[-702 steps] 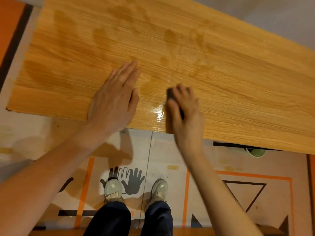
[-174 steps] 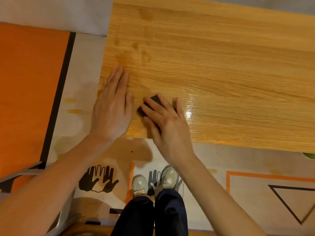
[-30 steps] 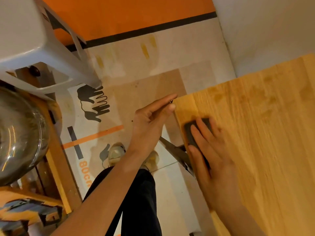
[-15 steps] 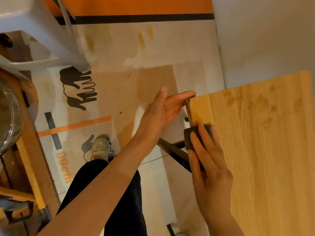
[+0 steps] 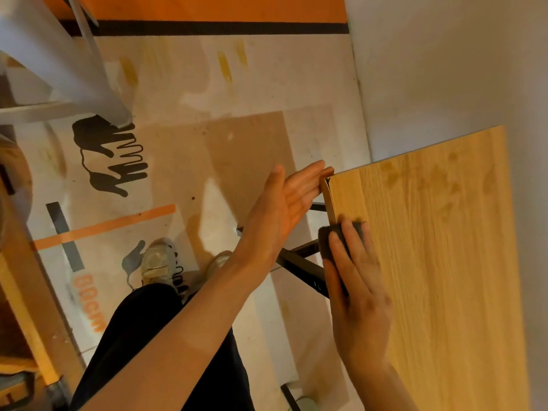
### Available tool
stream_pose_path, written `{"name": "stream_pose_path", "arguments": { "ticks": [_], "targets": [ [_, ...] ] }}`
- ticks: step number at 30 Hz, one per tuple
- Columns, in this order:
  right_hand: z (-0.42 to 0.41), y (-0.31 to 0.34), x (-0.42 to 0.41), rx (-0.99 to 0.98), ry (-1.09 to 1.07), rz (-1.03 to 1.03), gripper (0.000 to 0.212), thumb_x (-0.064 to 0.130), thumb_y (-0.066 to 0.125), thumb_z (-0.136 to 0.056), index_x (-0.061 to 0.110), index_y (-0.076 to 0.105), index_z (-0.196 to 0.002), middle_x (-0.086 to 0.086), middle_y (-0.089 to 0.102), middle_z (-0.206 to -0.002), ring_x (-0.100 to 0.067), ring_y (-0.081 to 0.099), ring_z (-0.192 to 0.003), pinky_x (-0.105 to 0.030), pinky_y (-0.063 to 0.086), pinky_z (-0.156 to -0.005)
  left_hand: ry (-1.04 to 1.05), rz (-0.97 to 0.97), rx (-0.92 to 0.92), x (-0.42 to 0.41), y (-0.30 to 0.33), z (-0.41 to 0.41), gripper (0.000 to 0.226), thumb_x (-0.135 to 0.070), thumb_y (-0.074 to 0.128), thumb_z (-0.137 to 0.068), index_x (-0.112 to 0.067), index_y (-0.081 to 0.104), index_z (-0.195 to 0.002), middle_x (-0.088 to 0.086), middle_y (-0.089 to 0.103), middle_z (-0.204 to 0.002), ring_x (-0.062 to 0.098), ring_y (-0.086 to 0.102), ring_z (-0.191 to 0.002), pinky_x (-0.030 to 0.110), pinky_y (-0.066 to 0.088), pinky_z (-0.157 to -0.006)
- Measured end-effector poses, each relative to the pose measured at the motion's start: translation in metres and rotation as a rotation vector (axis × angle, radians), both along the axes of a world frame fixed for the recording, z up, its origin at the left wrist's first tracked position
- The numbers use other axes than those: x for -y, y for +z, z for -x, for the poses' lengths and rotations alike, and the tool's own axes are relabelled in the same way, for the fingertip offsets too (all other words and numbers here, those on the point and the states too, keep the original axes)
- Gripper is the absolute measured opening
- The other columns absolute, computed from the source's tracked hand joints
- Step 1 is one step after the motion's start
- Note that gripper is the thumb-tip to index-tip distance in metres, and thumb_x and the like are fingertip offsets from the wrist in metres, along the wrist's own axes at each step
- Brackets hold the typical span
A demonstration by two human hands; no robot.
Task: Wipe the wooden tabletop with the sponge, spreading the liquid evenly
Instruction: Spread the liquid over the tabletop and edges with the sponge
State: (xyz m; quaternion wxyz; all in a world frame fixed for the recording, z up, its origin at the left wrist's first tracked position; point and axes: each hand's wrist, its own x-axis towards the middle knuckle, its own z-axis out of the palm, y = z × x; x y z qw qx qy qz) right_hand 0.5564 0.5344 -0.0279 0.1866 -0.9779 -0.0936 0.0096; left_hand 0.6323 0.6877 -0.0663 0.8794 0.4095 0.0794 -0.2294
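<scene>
Wooden tabletop point(image 5: 439, 262) cut off right, right hand point(image 5: 355, 295) mostly hiding sponge point(image 5: 326, 235)

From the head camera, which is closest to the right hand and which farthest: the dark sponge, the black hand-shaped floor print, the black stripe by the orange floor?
1. Sponge, under the right hand at the tabletop's edge.
2. Hand print, on the floor, far left.
3. Black stripe, top of the view.

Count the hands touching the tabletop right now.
2: the right hand presses the sponge at the tabletop edge; the left hand fingertips touch its corner.
</scene>
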Motion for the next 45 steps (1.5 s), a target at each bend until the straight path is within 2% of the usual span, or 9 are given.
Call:
{"name": "stream_pose_path", "arguments": {
  "ticks": [2, 4, 8, 14, 22, 34, 37, 42, 45],
  "targets": [
    [-0.035, 0.002, -0.014, -0.023, 0.026, -0.070, 0.041, 0.014, 0.049, -0.099, 0.009, 0.045, -0.140, -0.006, 0.039, -0.152, -0.025, 0.025, -0.147, -0.040, 0.033, -0.117, 0.072, 0.090, -0.105, 0.002, 0.010, -0.001, 0.058, -0.047, 0.027, -0.106, -0.020, 0.030, -0.157, -0.001, 0.036, -0.163, 0.009, 0.031, -0.151, 0.032, 0.032, -0.120],
    [-0.071, 0.004, -0.023, -0.044, 0.004, -0.205, 0.038, 0.012, 0.047, -0.101, 0.012, 0.047, -0.139, -0.002, 0.045, -0.148, -0.018, 0.031, -0.145, -0.027, 0.032, -0.117, 0.077, -0.151, -0.032, 0.009, 0.010, 0.003, 0.041, -0.036, 0.037, -0.108, -0.026, 0.049, -0.145, -0.010, 0.057, -0.146, 0.003, 0.046, -0.141, 0.015, 0.041, -0.105],
    [-0.110, 0.019, -0.014, -0.046, -0.089, -0.328, 0.028, 0.013, 0.046, -0.102, 0.021, 0.059, -0.126, 0.019, 0.061, -0.118, 0.004, 0.058, -0.113, -0.013, 0.047, -0.092, 0.272, -0.290, -0.051, 0.029, 0.012, 0.013, 0.039, -0.014, 0.052, -0.105, -0.021, 0.055, -0.143, -0.029, 0.061, -0.130, -0.017, 0.052, -0.124, 0.000, 0.040, -0.095],
    [-0.114, 0.024, 0.002, -0.166, 0.210, -0.137, 0.042, 0.032, 0.056, -0.096, 0.018, 0.048, -0.135, 0.012, 0.052, -0.127, -0.008, 0.047, -0.126, -0.040, 0.034, -0.114, 0.419, -0.345, -0.033, 0.048, 0.023, 0.020, 0.041, -0.008, 0.052, -0.103, -0.027, 0.053, -0.140, -0.016, 0.066, -0.132, -0.001, 0.059, -0.126, 0.010, 0.046, -0.099],
    [-0.102, 0.023, 0.020, -0.074, 0.066, -0.159, 0.039, 0.013, 0.048, -0.098, 0.007, 0.050, -0.137, -0.008, 0.048, -0.144, -0.020, 0.032, -0.144, -0.035, 0.032, -0.117, 0.363, -0.482, 0.004, 0.055, 0.021, 0.026, 0.046, -0.019, 0.050, -0.104, -0.026, 0.047, -0.149, -0.020, 0.051, -0.150, -0.004, 0.041, -0.142, 0.022, 0.036, -0.117],
    [-0.151, 0.018, 0.048, -0.069, 0.169, 0.023, 0.026, 0.010, 0.039, -0.100, 0.004, 0.062, -0.110, -0.010, 0.061, -0.103, -0.016, 0.048, -0.096, -0.030, 0.040, -0.094, 0.418, -0.718, 0.014, 0.074, 0.016, 0.022, 0.053, -0.029, 0.056, -0.099, -0.020, 0.045, -0.151, -0.010, 0.050, -0.153, -0.002, 0.042, -0.142, 0.023, 0.037, -0.117],
    [-0.146, 0.020, 0.039, -0.069, -0.033, -0.030, 0.027, 0.008, 0.038, -0.099, 0.005, 0.064, -0.108, -0.009, 0.061, -0.105, -0.017, 0.051, -0.101, -0.044, 0.039, -0.106, 0.413, -0.737, 0.019, 0.074, 0.015, 0.025, 0.052, -0.030, 0.055, -0.099, -0.026, 0.043, -0.150, -0.012, 0.049, -0.153, -0.003, 0.041, -0.142, 0.024, 0.037, -0.117],
    [-0.121, 0.018, 0.018, -0.151, 0.260, -0.108, 0.027, 0.012, 0.043, -0.102, 0.007, 0.059, -0.124, -0.006, 0.062, -0.122, -0.018, 0.050, -0.126, -0.029, 0.017, -0.122, 0.380, -0.798, 0.057, 0.069, 0.018, 0.026, 0.050, -0.026, 0.057, -0.102, -0.027, 0.042, -0.149, -0.018, 0.048, -0.149, -0.006, 0.042, -0.141, 0.019, 0.035, -0.117],
    [-0.139, 0.020, 0.058, -0.121, 0.101, -0.119, 0.033, 0.012, 0.041, -0.103, 0.007, 0.054, -0.133, -0.007, 0.055, -0.138, -0.021, 0.034, -0.142, -0.038, 0.013, -0.124, 0.266, -1.097, 0.267, 0.068, 0.024, 0.017, 0.055, -0.021, 0.049, -0.107, -0.016, 0.028, -0.158, -0.005, 0.029, -0.163, 0.005, 0.024, -0.153, 0.021, 0.020, -0.124]
  ]
}}
